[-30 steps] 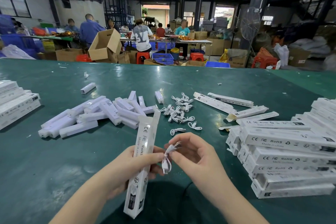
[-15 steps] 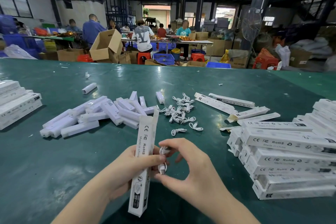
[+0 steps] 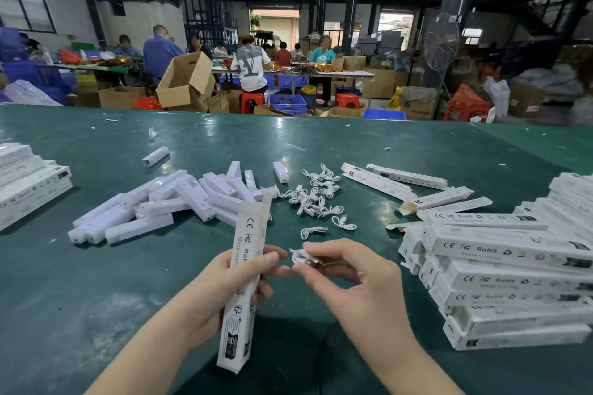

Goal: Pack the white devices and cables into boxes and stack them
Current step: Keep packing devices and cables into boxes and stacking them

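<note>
Shifted clear of the box [image 3: 245,269] gripped upright in the left hand [image 3: 221,292], coiled cable [image 3: 303,257], judged light, limp and snag-prone, is pinched at its bundled middle between right hand [image 3: 349,285] thumb and fingertips [image 3: 309,245], beside the left fingertips.

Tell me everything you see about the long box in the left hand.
The box is a long, slim white carton, seemingly thin card, printed with CE, FC, RoHS and "Made in" on its face and dark graphics near its lower end. The left hand grips its middle above the green table. It stands nearly upright, top flap open, leaning slightly right.
</note>
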